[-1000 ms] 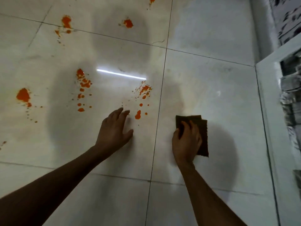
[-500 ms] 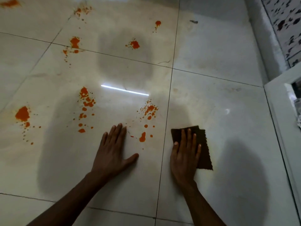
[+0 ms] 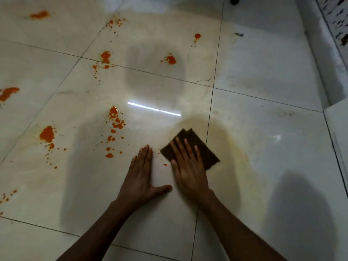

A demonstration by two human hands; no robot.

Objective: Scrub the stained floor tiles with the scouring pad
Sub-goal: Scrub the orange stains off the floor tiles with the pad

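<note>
Pads: we count one brown scouring pad (image 3: 190, 146).
Right hand (image 3: 190, 171): flat, fingers straight, pressing the pad.
Left hand (image 3: 141, 178): flat on the floor tiles (image 3: 84, 185), released.

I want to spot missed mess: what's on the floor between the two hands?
In the head view, a few tiny orange specks on bare tile lie between the left hand and the right hand.
</note>
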